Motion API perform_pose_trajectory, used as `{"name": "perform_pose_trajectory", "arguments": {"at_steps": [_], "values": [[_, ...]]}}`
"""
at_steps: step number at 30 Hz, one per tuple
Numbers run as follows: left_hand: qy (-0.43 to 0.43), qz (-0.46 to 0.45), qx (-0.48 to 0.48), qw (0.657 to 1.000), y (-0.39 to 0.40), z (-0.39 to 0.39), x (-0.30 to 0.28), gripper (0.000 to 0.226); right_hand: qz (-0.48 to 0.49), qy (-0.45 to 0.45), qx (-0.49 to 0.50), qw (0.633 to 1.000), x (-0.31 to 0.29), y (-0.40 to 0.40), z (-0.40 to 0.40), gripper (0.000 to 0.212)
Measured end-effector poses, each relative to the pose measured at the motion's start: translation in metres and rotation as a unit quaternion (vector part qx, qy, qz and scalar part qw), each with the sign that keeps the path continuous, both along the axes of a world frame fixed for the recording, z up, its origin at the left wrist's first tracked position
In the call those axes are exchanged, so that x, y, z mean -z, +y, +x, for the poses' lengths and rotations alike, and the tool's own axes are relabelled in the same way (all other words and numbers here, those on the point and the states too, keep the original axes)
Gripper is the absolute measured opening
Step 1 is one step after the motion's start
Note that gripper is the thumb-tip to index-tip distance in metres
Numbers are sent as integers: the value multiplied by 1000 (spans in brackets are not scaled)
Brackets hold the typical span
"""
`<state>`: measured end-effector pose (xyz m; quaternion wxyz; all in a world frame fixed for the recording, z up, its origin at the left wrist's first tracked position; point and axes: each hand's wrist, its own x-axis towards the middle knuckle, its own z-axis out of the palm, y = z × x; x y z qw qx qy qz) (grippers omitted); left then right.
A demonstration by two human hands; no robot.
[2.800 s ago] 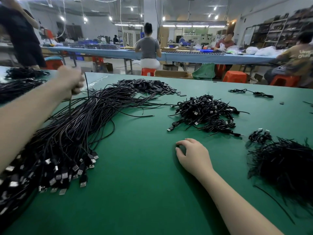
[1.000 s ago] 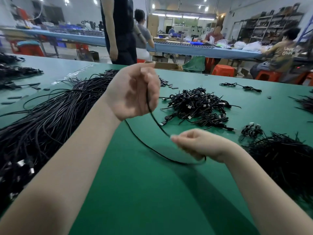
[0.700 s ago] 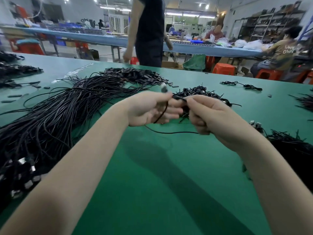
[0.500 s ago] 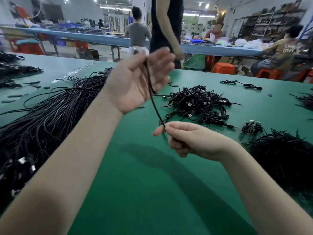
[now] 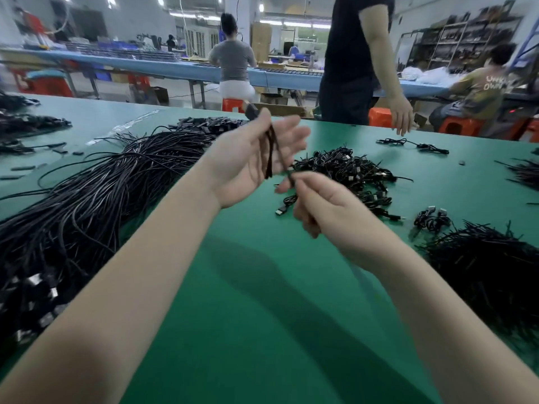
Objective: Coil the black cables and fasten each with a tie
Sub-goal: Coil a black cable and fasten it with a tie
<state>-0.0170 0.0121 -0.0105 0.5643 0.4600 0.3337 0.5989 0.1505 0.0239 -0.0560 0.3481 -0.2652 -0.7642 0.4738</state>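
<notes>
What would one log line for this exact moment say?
step: coiling | left hand: holds cable loops across palm | right hand: pinches the cable's free length | tie: not yet on

Blurred white lettering on a seated person's olive shirt (image 5: 482,91) is only partly legible.
</notes>
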Motion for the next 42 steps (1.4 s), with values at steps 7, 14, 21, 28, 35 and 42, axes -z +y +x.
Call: {"name": "perform_pose_trajectory", "arguments": {"at_steps": [7,14,21,28,35,42], "values": [[19,24,218,976,-29,-12,-17,40,-24,-171,78,982,27,25,16,36],[315,-117,93,937,-10,17,13,41,74,-17,166,983,-11,18,17,35],[12,-21,36,999,-8,19,4,40,-60,-8,0,998,3,1,1,23],[-72,-45,74,994,-7,20,4,34,-134,8,75,988,6,20,16,24],[71,-99,90,988,-5,31,21,28,-225,73,54,970,6,18,13,9],[215,-74,-3,974,-1,27,25,32,-195,63,44,978,9,23,16,19]]}}
